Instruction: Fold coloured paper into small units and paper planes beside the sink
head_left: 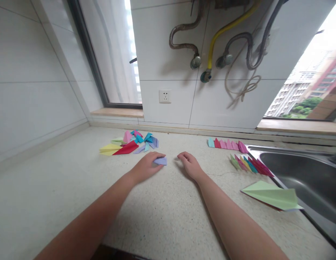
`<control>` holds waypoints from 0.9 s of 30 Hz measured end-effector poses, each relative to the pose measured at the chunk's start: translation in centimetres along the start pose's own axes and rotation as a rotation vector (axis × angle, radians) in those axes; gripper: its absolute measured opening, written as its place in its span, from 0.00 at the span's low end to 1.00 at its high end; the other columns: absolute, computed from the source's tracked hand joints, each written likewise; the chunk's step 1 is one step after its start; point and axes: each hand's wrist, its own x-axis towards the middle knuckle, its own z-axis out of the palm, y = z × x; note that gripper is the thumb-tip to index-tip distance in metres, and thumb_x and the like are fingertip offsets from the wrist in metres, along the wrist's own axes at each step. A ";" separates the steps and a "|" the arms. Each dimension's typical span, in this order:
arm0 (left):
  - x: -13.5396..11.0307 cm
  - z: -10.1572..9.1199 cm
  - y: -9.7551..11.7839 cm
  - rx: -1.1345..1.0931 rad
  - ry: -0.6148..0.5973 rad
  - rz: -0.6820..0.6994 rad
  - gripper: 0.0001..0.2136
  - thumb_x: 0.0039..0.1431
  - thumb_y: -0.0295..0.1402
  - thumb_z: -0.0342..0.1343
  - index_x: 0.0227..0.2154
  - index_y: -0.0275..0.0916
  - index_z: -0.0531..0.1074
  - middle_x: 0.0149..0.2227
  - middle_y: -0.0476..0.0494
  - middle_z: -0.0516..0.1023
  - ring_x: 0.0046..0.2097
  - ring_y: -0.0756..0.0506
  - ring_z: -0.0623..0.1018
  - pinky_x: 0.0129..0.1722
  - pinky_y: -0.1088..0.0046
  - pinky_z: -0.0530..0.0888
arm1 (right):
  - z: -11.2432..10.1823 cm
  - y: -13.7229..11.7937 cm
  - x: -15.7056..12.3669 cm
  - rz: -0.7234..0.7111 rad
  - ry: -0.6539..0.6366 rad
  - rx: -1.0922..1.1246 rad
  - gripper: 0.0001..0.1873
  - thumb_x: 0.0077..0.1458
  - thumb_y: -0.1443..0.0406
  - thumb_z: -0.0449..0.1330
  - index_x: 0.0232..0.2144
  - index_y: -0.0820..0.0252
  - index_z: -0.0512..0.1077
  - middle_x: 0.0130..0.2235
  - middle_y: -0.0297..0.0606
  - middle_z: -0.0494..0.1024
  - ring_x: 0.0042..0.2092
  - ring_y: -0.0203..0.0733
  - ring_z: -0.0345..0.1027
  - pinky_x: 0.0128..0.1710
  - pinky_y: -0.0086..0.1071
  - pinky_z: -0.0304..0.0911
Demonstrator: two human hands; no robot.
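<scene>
A small lavender folded paper piece (161, 161) lies at the fingertips of my left hand (147, 165), whose fingers and thumb close on its left end. A short gap to the right, my right hand (191, 164) rests low over the counter. Its fingers are curled together, and nothing shows in them. Just behind my left hand is a loose pile of folded papers: a red paper (126, 147), a yellow paper (109, 148), and pink, teal and lavender pieces.
Along the back right stands a row of pink folded papers (228, 144). A second multicoloured row (245, 163) sits by the steel sink (278, 159). A large light green paper plane (270, 195) lies at the sink's edge. Pipes and a socket (165, 96) are on the wall.
</scene>
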 end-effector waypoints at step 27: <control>4.9 8.4 -3.9 -0.769 0.056 -0.340 0.15 0.53 0.38 0.64 0.41 0.36 0.75 0.39 0.39 0.80 0.41 0.45 0.78 0.42 0.68 0.73 | -0.2 -0.2 -0.3 0.094 -0.017 0.221 0.14 0.58 0.55 0.57 0.31 0.58 0.74 0.29 0.34 0.74 0.32 0.39 0.64 0.34 0.31 0.59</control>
